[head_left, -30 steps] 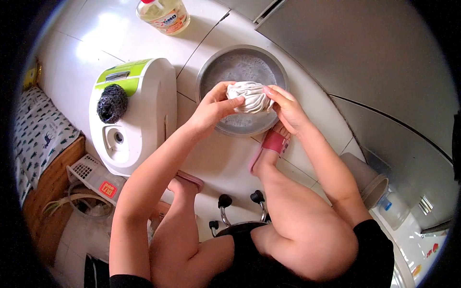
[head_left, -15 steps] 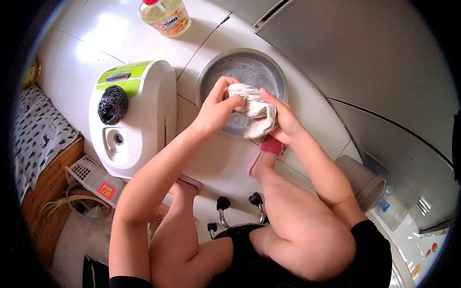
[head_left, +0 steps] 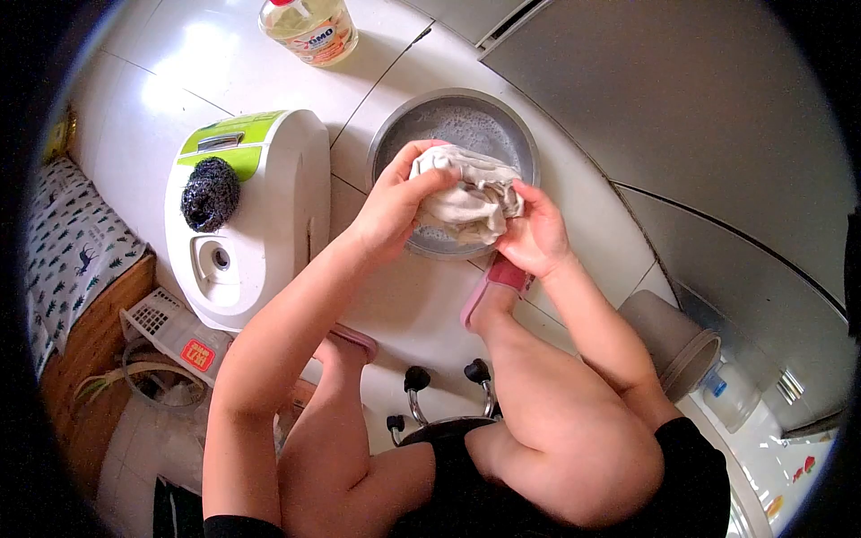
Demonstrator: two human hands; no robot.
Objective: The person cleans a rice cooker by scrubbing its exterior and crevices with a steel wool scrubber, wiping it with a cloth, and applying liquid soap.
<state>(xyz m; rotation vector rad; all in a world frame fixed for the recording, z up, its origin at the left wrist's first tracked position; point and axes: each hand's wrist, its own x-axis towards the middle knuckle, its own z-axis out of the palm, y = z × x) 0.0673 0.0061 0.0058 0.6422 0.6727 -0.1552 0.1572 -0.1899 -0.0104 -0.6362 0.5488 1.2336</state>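
Observation:
A crumpled whitish cloth (head_left: pixel 468 199) is held between both hands, over the near part of a round metal basin (head_left: pixel 529 143) of sudsy water. My left hand (head_left: pixel 399 199) grips the cloth's left side, its thumb pressed on top. At the right edge, my right hand (head_left: pixel 538 231) pinches the cloth between thumb and fingers. Folds of the cloth hide some of the fingertips.
Left of the basin stands a white and green appliance (head_left: pixel 269 242) with a dark mesh scrubber (head_left: pixel 211 195) on it. A detergent bottle (head_left: pixel 314 34) is at the top. A grey bin (head_left: pixel 668 341) lies right. Pink slippers (head_left: pixel 484 291) and chair casters (head_left: pixel 417 378) are below.
The cloth has gone from a compact bundle to a looser, wider one, after a fold hung down on the right. My right hand has shifted slightly down and keeps hold of it.

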